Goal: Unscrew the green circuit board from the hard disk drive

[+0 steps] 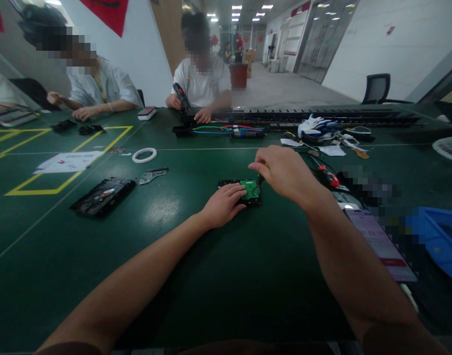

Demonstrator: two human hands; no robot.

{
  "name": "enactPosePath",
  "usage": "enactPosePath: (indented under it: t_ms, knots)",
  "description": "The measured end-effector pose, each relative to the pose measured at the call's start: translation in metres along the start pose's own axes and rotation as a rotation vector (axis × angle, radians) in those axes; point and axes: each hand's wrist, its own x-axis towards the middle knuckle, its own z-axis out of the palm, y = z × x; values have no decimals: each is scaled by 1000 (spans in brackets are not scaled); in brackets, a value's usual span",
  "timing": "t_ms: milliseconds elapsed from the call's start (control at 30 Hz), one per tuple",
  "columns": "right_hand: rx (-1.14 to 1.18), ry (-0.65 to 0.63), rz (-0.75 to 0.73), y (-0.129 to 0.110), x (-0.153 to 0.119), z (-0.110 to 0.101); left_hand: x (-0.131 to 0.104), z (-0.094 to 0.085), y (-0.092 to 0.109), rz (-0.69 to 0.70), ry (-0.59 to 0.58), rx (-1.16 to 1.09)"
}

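A small black hard drive (252,201) with a green circuit board (250,188) facing up lies on the table in front of me. My left hand (223,204) grips it from the left, fingers across its top and thumb along the near edge. Above its right side, my right hand (281,170) is closed around a screwdriver (260,179). Most of the screwdriver's handle is hidden in the fingers, and its shaft slants down to the board. Farther left lie another black hard drive (103,196) and a loose circuit board (153,175).
On the right are a red-and-black screwdriver (328,176), a phone (379,241) and a blue bin (442,236). White-blue gloves (318,129) and wires lie farther back. A tape roll (144,155) and papers (68,161) are left. Across the table, a person holds a power screwdriver (182,96).
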Motion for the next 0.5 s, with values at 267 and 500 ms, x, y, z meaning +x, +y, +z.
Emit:
enactPosePath:
  t_ms: [267,500]
  knots:
    - [42,-89,-94,8,-5,-12,-2,2,-3,3,-8,39]
    - [107,-102,-52,8,-5,-15,-1,1,-2,6,-15,44]
